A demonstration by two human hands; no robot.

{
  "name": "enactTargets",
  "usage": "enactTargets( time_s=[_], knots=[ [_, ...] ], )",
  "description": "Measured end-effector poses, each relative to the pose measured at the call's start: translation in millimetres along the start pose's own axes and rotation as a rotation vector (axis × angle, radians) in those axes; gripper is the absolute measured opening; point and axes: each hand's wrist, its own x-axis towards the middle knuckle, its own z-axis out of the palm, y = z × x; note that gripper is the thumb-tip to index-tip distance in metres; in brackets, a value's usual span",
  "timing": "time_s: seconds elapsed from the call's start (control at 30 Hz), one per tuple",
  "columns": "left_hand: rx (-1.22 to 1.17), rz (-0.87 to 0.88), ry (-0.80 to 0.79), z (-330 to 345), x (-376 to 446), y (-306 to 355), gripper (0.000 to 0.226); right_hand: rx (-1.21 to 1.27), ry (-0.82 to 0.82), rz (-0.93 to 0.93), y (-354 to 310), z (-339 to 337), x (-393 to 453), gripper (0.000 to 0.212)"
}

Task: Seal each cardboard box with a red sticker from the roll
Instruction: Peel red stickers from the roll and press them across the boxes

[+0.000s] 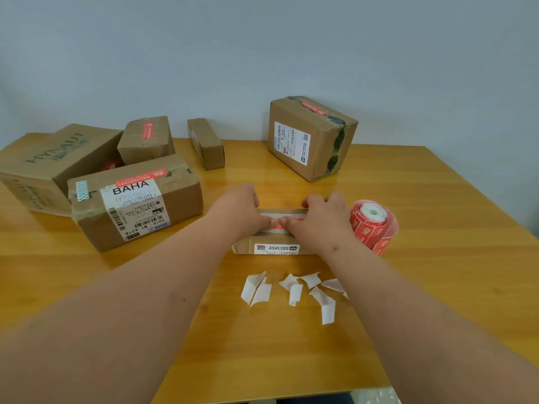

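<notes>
Red sticker [287, 223] lies pressed onto the small box [275, 248] under both hands' curled fingers [294, 225].

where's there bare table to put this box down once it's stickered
Bare patches: right of the sticker roll toward the table edge, and between the slim box and the taped box. The left side is crowded with boxes around the BAHA box; backing scraps litter the near middle.

Cardboard boxes [137, 199]: 6 | red sticker roll [373, 225]: 1 | boxes showing a red sticker [141, 178] on top: 4 | white backing scraps [291, 293]: about 8, overlapping, exact count uncertain | hands [239, 211]: 2 | table [437, 258]: 1
</notes>
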Motion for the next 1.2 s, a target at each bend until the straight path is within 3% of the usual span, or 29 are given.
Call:
enactTargets(
  time_s=[0.2,0.27,0.37,0.4,0.47,0.53,0.67,0.77,0.9,1.07,1.13,1.2],
  knots=[
    [-0.15,-0.022,-0.028,-1.0,1.2,-3.6,0.032,0.051,-0.17,0.066,7.3,-8.0,13.1,0.05],
    [-0.216,-0.041,-0.052,-3.3,3.7,-6.3,0.026,0.116,-0.172,0.049,11.0,-8.1,14.5,0.041],
    [-0.214,-0.053,-0.046,-2.8,3.9,-5.3,0.016,0.16,-0.145,0.033,11.4,-6.4,13.0,0.045],
    [-0.146,-0.042,-0.026,-0.8,1.9,-2.5,0.016,0.163,-0.135,0.035,9.8,-4.4,11.8,0.043],
    [0.031,-0.037,0.036,6.3,-1.0,2.0,0.038,0.143,-0.095,0.029,8.6,0.4,9.9,0.038],
    [0.114,-0.053,0.094,11.5,-1.8,4.0,0.047,0.153,-0.084,0.054,8.7,3.5,6.7,0.045],
    [-0.049,-0.099,0.073,6.9,1.6,0.2,0.021,0.174,-0.086,0.03,11.2,4.6,11.0,0.034],
    [-0.144,-0.089,0.073,4.6,1.1,-6.5,0.013,0.219,-0.126,0.024,11.2,2.2,13.0,0.039],
    [-0.04,-0.034,0.028,4.6,-6.3,-4.1,0.037,0.193,-0.207,0.074,8.1,-0.7,6.2,0.067],
    [-0.336,-0.108,-0.103,-12.8,-4.9,-16.0,0.03,0.335,-0.343,0.058,8.3,-16.0,10.0,0.05],
    [-0.335,-0.104,-0.093,-11.4,-4.5,-15.1,0.027,0.304,-0.297,0.066,0.4,-15.3,5.3,0.046],
    [-0.191,-0.077,-0.02,-2.4,-5.2,-8.7,0.032,0.231,-0.229,0.101,-6.3,-7.4,-1.3,0.075]
  ],
)
